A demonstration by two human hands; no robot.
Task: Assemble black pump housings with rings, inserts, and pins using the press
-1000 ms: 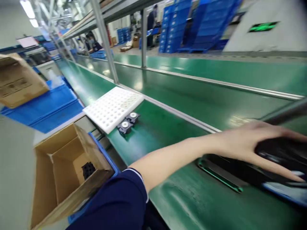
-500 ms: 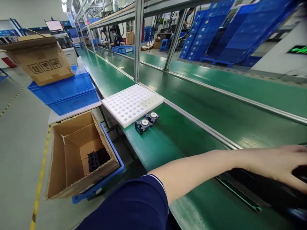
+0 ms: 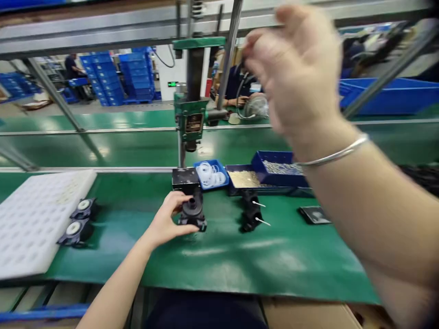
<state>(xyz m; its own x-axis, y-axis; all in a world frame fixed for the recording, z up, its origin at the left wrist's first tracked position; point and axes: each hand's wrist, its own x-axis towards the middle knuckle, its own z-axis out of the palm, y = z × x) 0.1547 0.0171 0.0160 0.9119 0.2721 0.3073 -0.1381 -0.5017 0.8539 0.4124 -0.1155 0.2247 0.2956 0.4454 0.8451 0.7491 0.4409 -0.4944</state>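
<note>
My left hand (image 3: pixel 168 219) is closed around a black plastic housing (image 3: pixel 192 211) with a round neck on top, thumb in front and fingers behind. The housing sits at the base of a green bench press (image 3: pixel 190 119), below its ram. Raised at the upper right, my right hand (image 3: pixel 295 68) is smeared by motion, its fingers bent near a slanting metal bar (image 3: pixel 230 55) beside the press. Whether it grips anything I cannot tell. To the right of the press, two black parts (image 3: pixel 252 214) stand with thin white sticks jutting out.
A blue tray of white rings (image 3: pixel 211 174) and blue bins of small parts (image 3: pixel 247 179) stand behind. At left, two black housings with white rings (image 3: pixel 78 221) lie beside a white foam tray (image 3: pixel 30 219). A dark flat object (image 3: pixel 314 214) lies at right. A person (image 3: pixel 236 87) sits across.
My view has swung right, from the foam tray and cartons to the press. My left hand now holds the black housing, and my right hand has come into view, raised.
</note>
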